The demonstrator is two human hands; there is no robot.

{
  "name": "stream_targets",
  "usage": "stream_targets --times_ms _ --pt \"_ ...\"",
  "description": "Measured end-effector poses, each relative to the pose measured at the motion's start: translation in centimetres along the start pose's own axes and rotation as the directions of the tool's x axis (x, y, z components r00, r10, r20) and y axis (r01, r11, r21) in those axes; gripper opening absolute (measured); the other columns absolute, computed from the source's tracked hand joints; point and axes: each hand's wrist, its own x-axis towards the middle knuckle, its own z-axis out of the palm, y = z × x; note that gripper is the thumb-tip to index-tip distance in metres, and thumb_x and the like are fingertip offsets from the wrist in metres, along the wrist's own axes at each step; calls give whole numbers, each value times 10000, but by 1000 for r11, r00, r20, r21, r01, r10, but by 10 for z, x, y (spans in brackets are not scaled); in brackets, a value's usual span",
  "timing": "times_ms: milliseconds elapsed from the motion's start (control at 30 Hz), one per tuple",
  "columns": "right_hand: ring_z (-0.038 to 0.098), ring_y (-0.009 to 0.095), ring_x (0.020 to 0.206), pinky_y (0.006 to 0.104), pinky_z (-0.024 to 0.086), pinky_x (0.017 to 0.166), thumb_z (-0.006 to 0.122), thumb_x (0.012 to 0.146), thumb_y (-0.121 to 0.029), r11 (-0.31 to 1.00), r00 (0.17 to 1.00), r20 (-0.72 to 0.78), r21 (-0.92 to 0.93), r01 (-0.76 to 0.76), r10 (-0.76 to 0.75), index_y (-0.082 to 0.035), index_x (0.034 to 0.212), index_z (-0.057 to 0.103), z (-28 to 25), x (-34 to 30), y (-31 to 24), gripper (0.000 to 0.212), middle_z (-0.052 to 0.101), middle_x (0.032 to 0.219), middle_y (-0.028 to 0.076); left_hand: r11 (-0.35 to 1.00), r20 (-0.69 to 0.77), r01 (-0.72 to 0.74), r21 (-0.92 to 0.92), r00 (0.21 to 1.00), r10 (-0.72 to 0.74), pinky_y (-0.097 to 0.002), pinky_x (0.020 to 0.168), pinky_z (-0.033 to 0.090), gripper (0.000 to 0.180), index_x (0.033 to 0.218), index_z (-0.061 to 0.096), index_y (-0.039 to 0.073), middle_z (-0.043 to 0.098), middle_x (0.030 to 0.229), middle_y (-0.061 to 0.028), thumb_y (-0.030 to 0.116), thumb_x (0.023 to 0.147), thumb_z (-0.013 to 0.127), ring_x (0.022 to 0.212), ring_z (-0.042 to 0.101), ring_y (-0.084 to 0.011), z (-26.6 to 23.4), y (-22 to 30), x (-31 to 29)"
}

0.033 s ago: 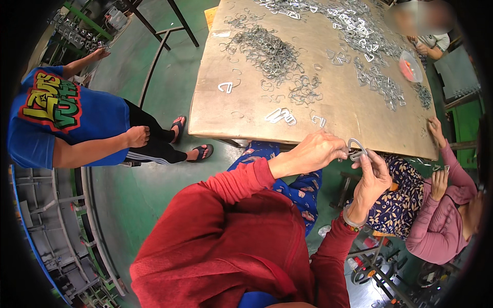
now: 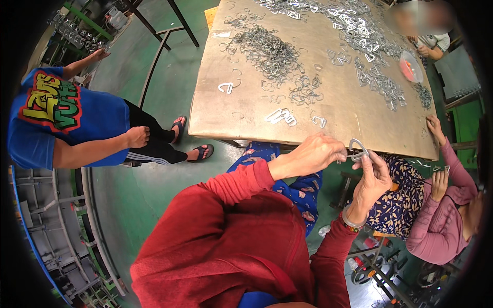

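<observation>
My right hand (image 2: pixel 368 179) grips a silver metal hook (image 2: pixel 362 147) between thumb and fingers, just off the table's near edge. The hook has a wide curved arm and a slotted loop at its base. My left hand (image 2: pixel 319 152) is closed in a pinch beside it, on a thin piece of wire (image 2: pixel 351 155) that reaches to the hook's base; whether the two are joined is too small to tell. On the table in front of me lie several flat metal hooks (image 2: pixel 281 117), with another hook (image 2: pixel 319 120) to their right and one (image 2: pixel 225 88) farther left.
The brown-topped table (image 2: pixel 246 119) bears a heap of thin wire clips (image 2: pixel 264 51) and a long spread of metal hooks (image 2: pixel 359 31). A clear plastic tub (image 2: pixel 411 66) stands at the right. People are at the left (image 2: pixel 77 113), right (image 2: pixel 444 215) and far right (image 2: pixel 434 46).
The hook in my right hand has shifted very slightly to the right. My left fingertips are a little farther from it, with more of the thin wire showing between.
</observation>
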Motion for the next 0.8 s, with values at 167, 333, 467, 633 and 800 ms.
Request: stream_targets --times_ms 167,333,467,633,800 --pt "555 125 590 222 445 547 618 788 63 987 993 -114 -154 -36 18 86 881 618 12 9 7 95 595 740 77 990 7 98 -97 995 -98 -375 718 451 111 840 618 56 621 781 -107 164 816 604 764 590 -300 -4 -6 -11" --pt "550 103 603 199 444 545 602 781 97 991 996 86 -129 -25 36 73 879 602 19 -2 11 100 581 782 73 997 -37 53 -49 998 -55 -380 758 452 83 857 592 54 594 799 -118 130 823 600 804 579 -312 -8 1 -6" --pt "552 98 583 189 442 528 622 772 90 988 999 8 -149 -47 49 69 880 612 22 -5 8 110 593 783 77 996 -14 54 -64 998 -55 -380 739 453 84 849 591 36 595 774 -125 117 827 593 788 582 -320 -11 0 -5" --pt "534 103 565 208 430 513 617 773 88 996 998 -2 -73 60 -60 68 866 617 23 -11 0 95 585 764 81 999 -5 45 15 999 -45 -389 723 450 97 860 593 36 593 777 -129 127 823 594 767 579 -319 -9 4 -13" --pt "529 128 575 229 423 516 596 783 92 1000 995 -102 -2 -1 1 80 867 618 36 -15 -4 88 578 739 88 988 -114 97 -116 987 -111 -376 773 456 266 1020 573 41 605 884 -147 118 777 650 850 594 -307 -8 9 -25"
